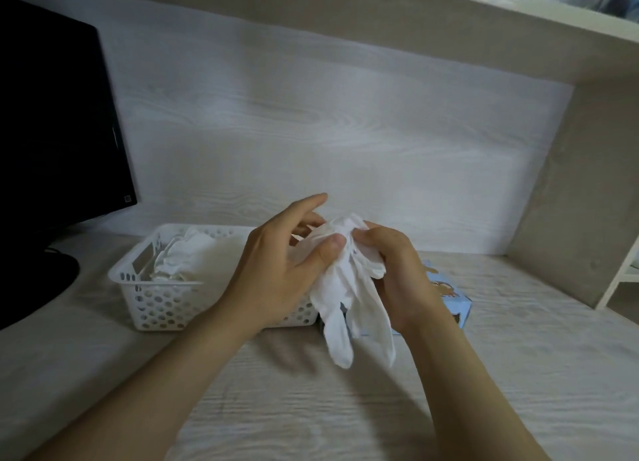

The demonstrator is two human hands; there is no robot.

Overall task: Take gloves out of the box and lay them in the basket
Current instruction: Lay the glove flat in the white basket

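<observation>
A white fabric glove [345,305] hangs above the desk, its fingers pointing down. My left hand [280,267] pinches its upper part with the thumb, the index finger stretched out above. My right hand [397,274] grips the cuff end from the right. Behind my right hand lies the light blue glove box [453,298], mostly hidden. The white perforated basket [152,301] stands to the left, with several white gloves [186,256] lying inside it.
A black monitor [55,121] with a round foot [31,287] stands at the left edge. A white panel backs the desk, a grey side wall [567,191] closes the right, and a shelf runs overhead. Bare wood-grain desk [328,408] lies in front.
</observation>
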